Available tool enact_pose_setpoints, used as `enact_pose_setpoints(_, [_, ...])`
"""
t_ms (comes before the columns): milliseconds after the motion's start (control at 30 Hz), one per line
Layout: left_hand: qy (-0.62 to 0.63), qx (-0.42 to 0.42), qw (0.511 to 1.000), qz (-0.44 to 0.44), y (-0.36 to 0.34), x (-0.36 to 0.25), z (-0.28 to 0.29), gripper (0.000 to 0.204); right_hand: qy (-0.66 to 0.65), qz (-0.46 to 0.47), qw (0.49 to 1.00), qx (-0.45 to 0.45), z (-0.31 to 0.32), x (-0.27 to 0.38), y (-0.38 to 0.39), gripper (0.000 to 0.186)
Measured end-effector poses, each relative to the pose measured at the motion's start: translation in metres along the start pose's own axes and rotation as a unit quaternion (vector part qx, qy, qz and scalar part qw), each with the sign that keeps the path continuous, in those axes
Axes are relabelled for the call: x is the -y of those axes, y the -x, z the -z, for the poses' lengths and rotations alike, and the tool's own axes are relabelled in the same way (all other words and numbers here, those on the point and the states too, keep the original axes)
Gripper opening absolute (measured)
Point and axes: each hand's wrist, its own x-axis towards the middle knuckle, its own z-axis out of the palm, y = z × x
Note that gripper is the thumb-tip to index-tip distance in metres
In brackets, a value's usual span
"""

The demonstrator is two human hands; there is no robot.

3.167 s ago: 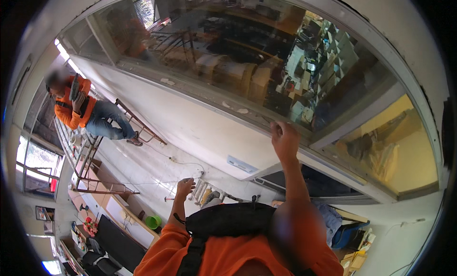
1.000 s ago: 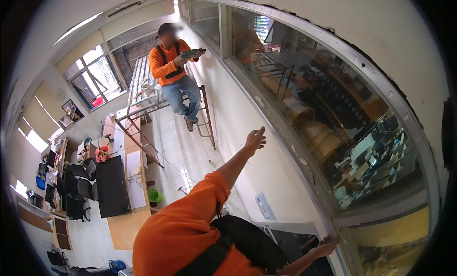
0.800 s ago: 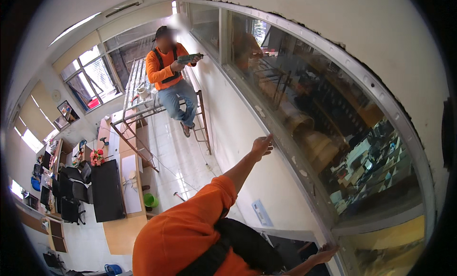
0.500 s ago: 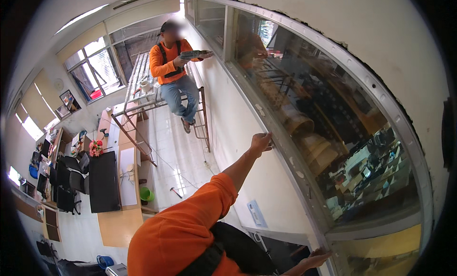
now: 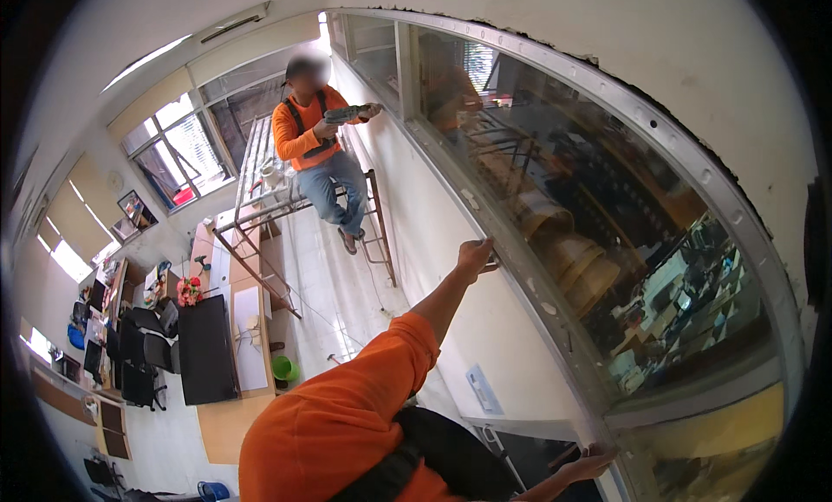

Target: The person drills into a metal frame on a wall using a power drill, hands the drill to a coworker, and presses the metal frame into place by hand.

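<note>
A long grey metal strip (image 5: 518, 281) runs along the lower edge of the window, where the white wall meets the glass. My left hand (image 5: 476, 254), arm stretched out, grips its lower edge with the fingers curled at the rim. Lower and to the right, my right hand (image 5: 596, 461) holds the near end of the strip, its fingers partly out of sight against the frame. Farther along, a co-worker in an orange top (image 5: 299, 129) sits on a scaffold (image 5: 279, 206) and holds a power drill (image 5: 345, 115) toward the wall by the strip.
The glass window (image 5: 555, 155) fills the right side. Below left are a wooden desk (image 5: 224, 424), a black panel (image 5: 206, 346), office chairs (image 5: 139, 376) and a green bucket (image 5: 284, 368). A hammer (image 5: 334, 359) lies on the tiled floor (image 5: 321, 303).
My view has shifted slightly, so the room appears lower and farther right. Both my hands stay at the strip; the co-worker still holds the drill by the wall.
</note>
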Motion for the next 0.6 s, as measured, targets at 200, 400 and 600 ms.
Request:
enact_pose_setpoints(200, [-0.004,0.005,0.998,0.056,-0.006,-0.007,0.004,0.049,-0.040,-0.019,0.998,0.036,0.003,-0.005,-0.008,0.080])
enact_pose_setpoints(400, [-0.088,-0.003,0.995,0.052,-0.002,-0.018,0.005,0.057,-0.086,-0.119,0.989,0.028,0.006,0.014,-0.006,0.079])
enact_pose_setpoints(600, [-0.084,-0.017,0.996,0.035,-0.007,-0.014,0.008,0.068,-0.111,-0.097,0.989,0.011,0.003,0.024,0.004,0.078])
